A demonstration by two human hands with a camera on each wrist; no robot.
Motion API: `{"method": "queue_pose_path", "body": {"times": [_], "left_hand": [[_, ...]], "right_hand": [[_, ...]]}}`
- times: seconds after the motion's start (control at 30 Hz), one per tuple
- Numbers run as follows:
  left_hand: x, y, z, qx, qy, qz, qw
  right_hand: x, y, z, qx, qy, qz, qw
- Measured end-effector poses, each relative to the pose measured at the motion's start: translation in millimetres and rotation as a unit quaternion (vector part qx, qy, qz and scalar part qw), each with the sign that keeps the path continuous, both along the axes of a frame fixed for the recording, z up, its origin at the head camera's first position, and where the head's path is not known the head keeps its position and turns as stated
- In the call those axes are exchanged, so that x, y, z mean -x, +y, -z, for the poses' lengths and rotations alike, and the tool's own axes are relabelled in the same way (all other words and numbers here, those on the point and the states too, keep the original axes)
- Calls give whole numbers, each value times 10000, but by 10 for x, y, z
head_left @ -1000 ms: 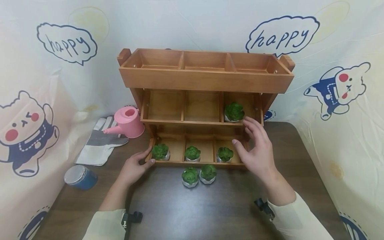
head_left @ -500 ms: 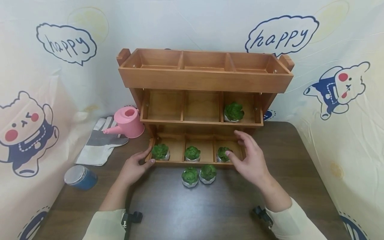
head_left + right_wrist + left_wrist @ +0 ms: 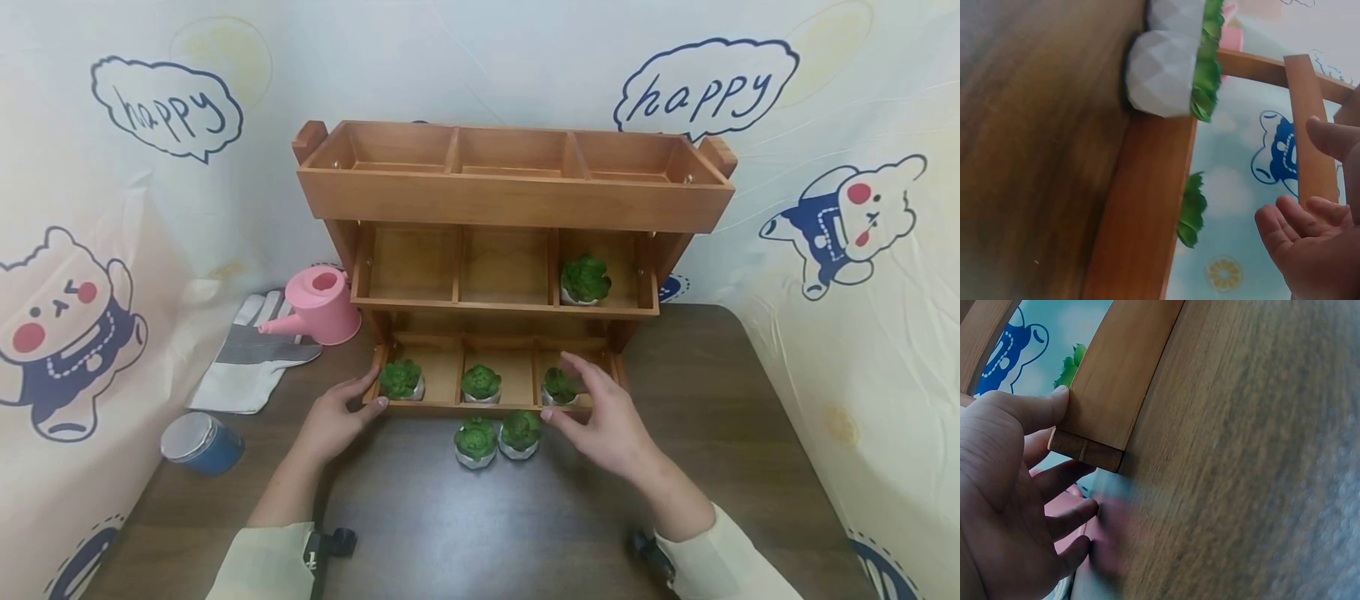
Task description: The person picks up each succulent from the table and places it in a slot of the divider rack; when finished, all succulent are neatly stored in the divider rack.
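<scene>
A three-tier wooden shelf [image 3: 517, 200] stands on the table, each tier split into three compartments. My left hand [image 3: 341, 421] grips its bottom tier at the left end; in the left wrist view the thumb lies on the front board [image 3: 1116, 375] with fingers around the corner. My right hand [image 3: 606, 417] is held in the air with fingers spread, holding nothing, by the right bottom compartment. Just left of its thumb, a small potted succulent [image 3: 521, 433] in a faceted white pot [image 3: 1163, 74] stands before the shelf, beside a second succulent [image 3: 476, 442].
Each bottom compartment holds a succulent: left [image 3: 401, 379], middle [image 3: 482, 383] and right [image 3: 557, 386]. Another succulent [image 3: 585, 279] sits in the middle tier's right compartment. Left of the shelf are a pink watering can [image 3: 330, 308], a grey-white glove [image 3: 247, 367] and a blue jar [image 3: 204, 444].
My right hand has moved down and left, from beside the middle-tier succulent to near the two succulents in front of the shelf. The left hand has stayed on the shelf.
</scene>
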State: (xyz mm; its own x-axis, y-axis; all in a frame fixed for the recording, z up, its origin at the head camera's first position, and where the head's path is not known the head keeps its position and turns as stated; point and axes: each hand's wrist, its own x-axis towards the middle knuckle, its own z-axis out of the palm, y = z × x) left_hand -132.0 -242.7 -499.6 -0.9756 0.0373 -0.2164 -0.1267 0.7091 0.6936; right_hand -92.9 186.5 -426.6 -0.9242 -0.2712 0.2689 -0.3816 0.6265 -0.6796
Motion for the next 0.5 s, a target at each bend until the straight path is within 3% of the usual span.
{"method": "queue_pose_path", "body": {"times": [0.3,0.5], "left_hand": [[-1,-4,10,0,4,16,10000],[-4,5,20,-13,55,16,10000]], "right_hand": [[-53,-69,150,-277,-731,-407,9961],[-59,-92,237,-572,-855,-599,9929]]}}
